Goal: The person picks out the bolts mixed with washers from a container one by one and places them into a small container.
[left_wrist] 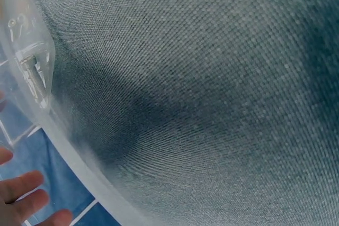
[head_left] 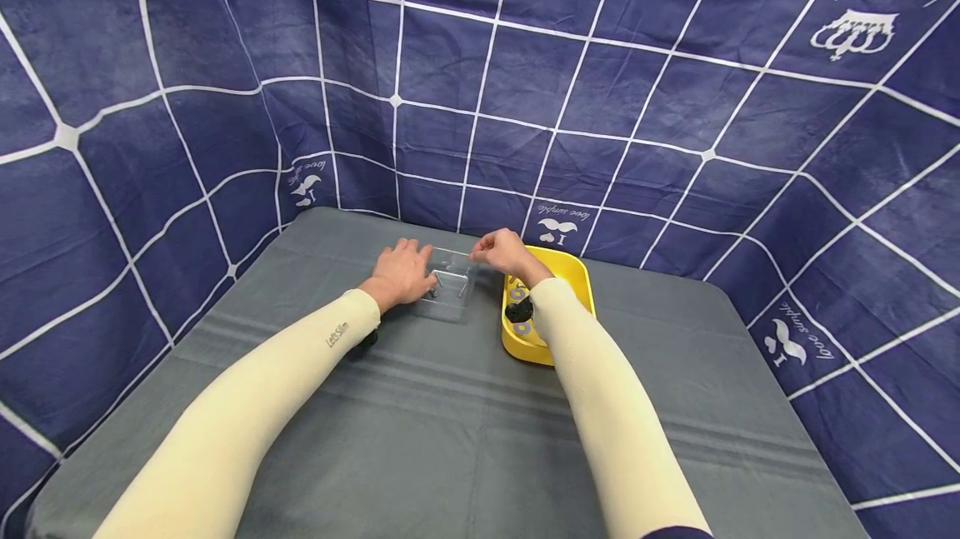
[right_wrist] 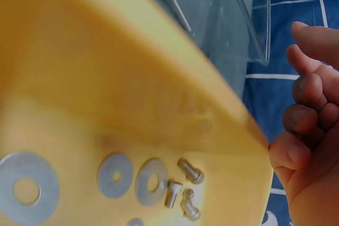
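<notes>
Left hand [head_left: 405, 272]: left of the yellow bin [head_left: 525, 351], fingers spread and mostly straight, over the left part of the clear tray. Whether it bears weight I cannot tell; a hard press on one edge could tip the tray or skid it toward the bin.
Clear tray [head_left: 444, 311]: flat on the cloth, left of the bin and apart from it. Being see-through, its edge is easy to misjudge, so a fingertip could catch it and jolt the contents.
Long bolts [right_wrist: 179, 11]: loose inside the tray, left of the bin. A tilt could send them rolling together or over the low side.
Right hand [head_left: 504, 252]: by the bin's far left corner, fingers curled in, thumb and a fingertip close together near the tray's far right corner. Whether anything is pinched there I cannot tell; a small part held only by its tip could slip into the gap between tray and bin.
Black wrist device [head_left: 519, 311]: above the bin's left side; if the wrist drops, it could snag the rim and drag the bin.
Washers [right_wrist: 107, 179]: flat on the bin's floor; lying flat, they could be awkward to get a nail under.
Short bolts [right_wrist: 189, 171]: bunched beside the washers in the bin; such crowding could bring up two at once.
</notes>
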A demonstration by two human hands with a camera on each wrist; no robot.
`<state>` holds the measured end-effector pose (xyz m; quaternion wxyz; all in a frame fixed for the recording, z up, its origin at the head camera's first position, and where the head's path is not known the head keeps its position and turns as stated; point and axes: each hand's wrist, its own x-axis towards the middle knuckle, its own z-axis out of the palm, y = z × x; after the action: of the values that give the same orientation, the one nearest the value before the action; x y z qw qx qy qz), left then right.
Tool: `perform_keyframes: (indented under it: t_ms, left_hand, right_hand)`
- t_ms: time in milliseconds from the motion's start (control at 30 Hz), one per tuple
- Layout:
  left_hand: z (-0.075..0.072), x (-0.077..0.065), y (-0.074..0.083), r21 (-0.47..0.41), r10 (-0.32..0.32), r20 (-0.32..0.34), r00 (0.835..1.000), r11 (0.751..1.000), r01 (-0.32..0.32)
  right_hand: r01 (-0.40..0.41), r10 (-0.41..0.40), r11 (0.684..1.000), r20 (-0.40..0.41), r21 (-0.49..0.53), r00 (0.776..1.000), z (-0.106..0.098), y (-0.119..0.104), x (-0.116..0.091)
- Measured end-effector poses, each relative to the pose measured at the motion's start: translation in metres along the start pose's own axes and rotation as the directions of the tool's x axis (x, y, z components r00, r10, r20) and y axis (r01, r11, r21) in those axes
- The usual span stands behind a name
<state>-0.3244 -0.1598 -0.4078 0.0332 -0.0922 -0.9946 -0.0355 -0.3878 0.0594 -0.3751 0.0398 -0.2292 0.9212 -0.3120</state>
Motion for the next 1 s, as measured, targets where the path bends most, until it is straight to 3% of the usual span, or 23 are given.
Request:
perform_keyframes:
  t_ms: [567, 1000]
  left_hand:
    - [-0.006, 0.001, 0.002, -0.005, 0.012, -0.013, 1.000, 1.000, -0.012]
    - [-0.013, 0.012, 0.034, -0.016, 0.066, -0.030, 0.997, 0.998, -0.066]
  right_hand:
    - [-0.004, 0.004, 1.000, -0.036, 0.013, 0.999, -0.016, 0.014, -0.009]
    - [-0.029, 0.030, 0.999, -0.061, 0.022, 0.998, -0.024, 0.022, -0.019]
